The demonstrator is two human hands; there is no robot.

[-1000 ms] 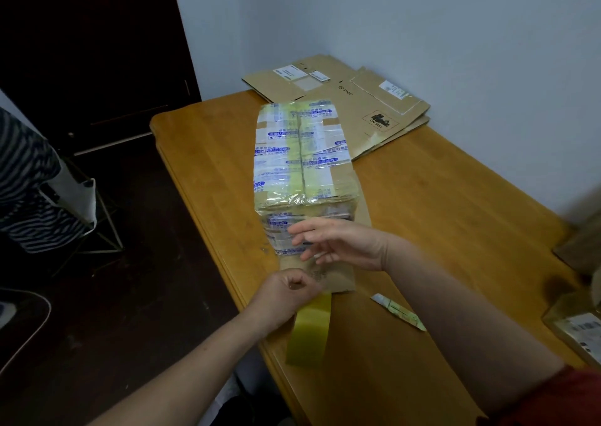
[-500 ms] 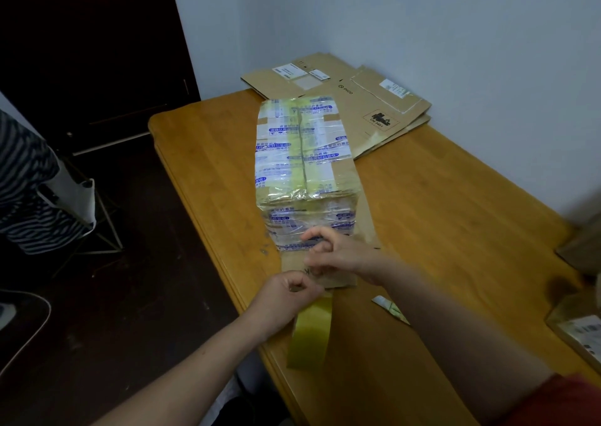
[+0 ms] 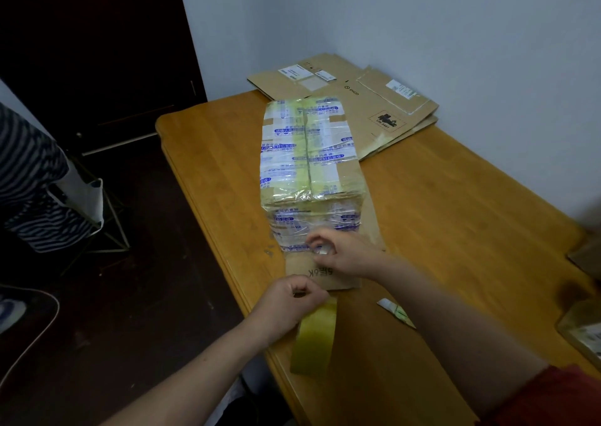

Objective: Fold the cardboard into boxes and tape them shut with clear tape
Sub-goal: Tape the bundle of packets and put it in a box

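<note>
Your left hand [image 3: 292, 298] is curled tight on the tape roll [image 3: 313, 338], which hangs at the near table [image 3: 455, 230] edge. Your right hand [image 3: 343, 253] has thumb and fingertips together, pinching a shiny tape strip [image 3: 320, 250] against the low near face of the box [image 3: 309, 165]. The box stands mid-table, heavily wrapped, with a bare brown flap [image 3: 325, 276] sticking out toward you, just under the right hand. Risks: the strip between the hands looks short and slack, so it could fold onto itself or stick to your fingers if you pull the roll off-line. It may also wrinkle over the old layers if pressed before it is taut. The roll sits past the edge, so a loose grip would drop it to the floor. Leaving that flap untaped would leave the end open. Containers: the box is closed on top, contents not visible. A second box [image 3: 582, 334] at the right edge is cut off, contents cannot be told. Flattened cardboard [image 3: 367, 100] is stacked by the wall, unfolded. A small scrap [image 3: 393, 311] lies near your right forearm.
</note>
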